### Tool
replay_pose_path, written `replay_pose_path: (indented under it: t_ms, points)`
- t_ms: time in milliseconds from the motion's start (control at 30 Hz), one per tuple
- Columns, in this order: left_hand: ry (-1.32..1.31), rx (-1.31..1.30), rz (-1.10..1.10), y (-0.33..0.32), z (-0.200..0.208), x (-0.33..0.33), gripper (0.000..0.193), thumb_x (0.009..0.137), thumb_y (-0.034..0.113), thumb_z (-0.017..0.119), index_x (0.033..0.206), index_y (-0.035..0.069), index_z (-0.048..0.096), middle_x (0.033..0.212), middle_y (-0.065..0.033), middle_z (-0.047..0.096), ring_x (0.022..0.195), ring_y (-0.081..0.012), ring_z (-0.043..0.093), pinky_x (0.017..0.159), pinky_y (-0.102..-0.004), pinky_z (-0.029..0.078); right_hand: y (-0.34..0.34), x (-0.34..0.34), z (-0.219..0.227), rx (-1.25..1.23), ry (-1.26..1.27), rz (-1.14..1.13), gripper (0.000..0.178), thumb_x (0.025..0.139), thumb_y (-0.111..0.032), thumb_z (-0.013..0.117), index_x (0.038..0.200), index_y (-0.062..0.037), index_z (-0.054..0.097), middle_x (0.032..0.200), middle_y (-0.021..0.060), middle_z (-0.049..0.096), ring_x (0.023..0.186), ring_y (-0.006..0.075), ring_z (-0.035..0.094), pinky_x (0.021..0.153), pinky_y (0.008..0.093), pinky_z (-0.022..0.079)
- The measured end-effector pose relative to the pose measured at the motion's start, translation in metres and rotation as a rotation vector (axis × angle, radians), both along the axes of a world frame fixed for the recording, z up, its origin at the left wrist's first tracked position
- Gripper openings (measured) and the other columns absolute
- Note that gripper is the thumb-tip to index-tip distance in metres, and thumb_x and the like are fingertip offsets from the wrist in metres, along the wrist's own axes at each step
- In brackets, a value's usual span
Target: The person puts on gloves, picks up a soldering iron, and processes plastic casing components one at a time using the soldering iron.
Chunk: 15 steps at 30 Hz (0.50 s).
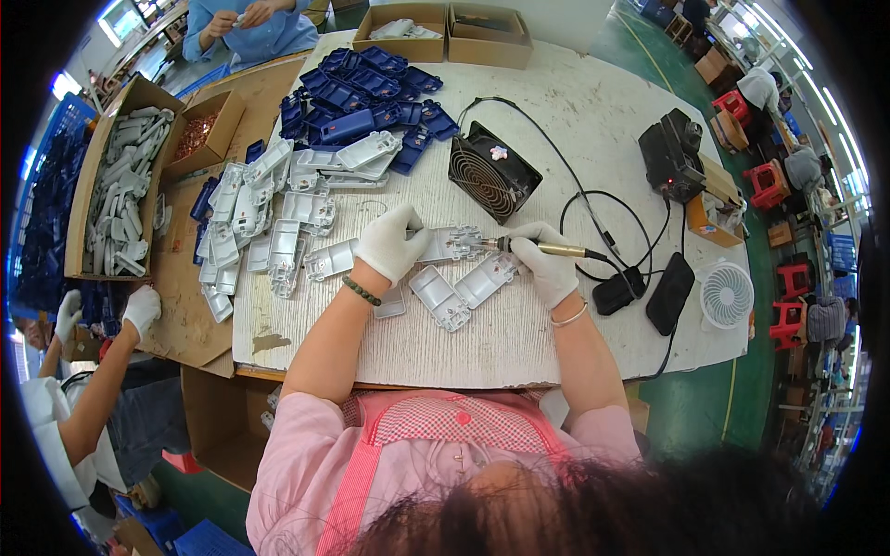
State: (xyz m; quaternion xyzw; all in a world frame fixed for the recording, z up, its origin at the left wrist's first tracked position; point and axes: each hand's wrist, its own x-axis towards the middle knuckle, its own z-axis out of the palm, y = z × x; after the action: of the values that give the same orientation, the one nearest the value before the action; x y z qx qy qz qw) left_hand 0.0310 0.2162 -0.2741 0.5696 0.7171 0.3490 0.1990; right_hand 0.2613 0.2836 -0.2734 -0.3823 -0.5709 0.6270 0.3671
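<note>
My left hand [391, 246], in a white glove, grips the left end of a white plastic housing [452, 243] on the table. My right hand [549, 267], gloved too, is closed around a soldering iron [567, 249]. Its tip points left and meets the housing's right end; whether it touches a contact is too small to tell. Just below lie more opened housings [438, 296], one partly under my right hand. To the left of my left hand spreads a heap of white housings [248, 206], with a pile of dark blue housings [357, 93] behind it.
A black fan [494, 172] stands beyond my hands. Cables loop right toward a black soldering station [671, 156]. Black pouch-like items [669, 293] and a small white fan [725, 295] sit at right. Cardboard boxes [401, 32] line the back; co-workers' hands [141, 310] show at left and far left.
</note>
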Motion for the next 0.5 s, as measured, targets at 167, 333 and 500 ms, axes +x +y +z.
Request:
replay_pose_path:
  t_ms: [167, 333, 500]
  points:
    - [0.014, 0.028, -0.018, -0.0017, -0.0007, -0.0007, 0.016, 0.074, 0.017, 0.064, 0.076, 0.003, 0.057, 0.069, -0.0115, 0.060, 0.064, -0.0230, 0.060, 0.061, -0.0314, 0.048, 0.0001, 0.0012, -0.0020, -0.019, 0.059, 0.022, 0.007, 0.080, -0.007, 0.054, 0.080, -0.0008, 0.058, 0.064, 0.0018, 0.056, 0.050, 0.0029, 0.042, 0.044, 0.0176, 0.035]
    - [0.005, 0.020, -0.030, -0.0017, 0.0016, 0.0010, 0.015, 0.074, 0.017, 0.064, 0.075, 0.003, 0.057, 0.069, -0.0114, 0.059, 0.064, -0.0225, 0.060, 0.060, -0.0312, 0.047, -0.0011, 0.0020, -0.0018, 0.016, 0.005, 0.044, 0.007, 0.080, -0.008, 0.054, 0.080, -0.0015, 0.058, 0.063, 0.0012, 0.055, 0.050, 0.0031, 0.043, 0.044, 0.0176, 0.035]
    - [0.010, 0.059, -0.057, -0.0004, 0.0014, -0.0017, 0.014, 0.074, 0.014, 0.063, 0.073, 0.003, 0.056, 0.068, -0.0114, 0.058, 0.061, -0.0223, 0.058, 0.058, -0.0314, 0.046, 0.0004, 0.0021, -0.0005, 0.000, 0.022, 0.072, 0.008, 0.079, -0.009, 0.056, 0.081, -0.0014, 0.060, 0.066, 0.0008, 0.057, 0.053, 0.0030, 0.045, 0.047, 0.0176, 0.037]
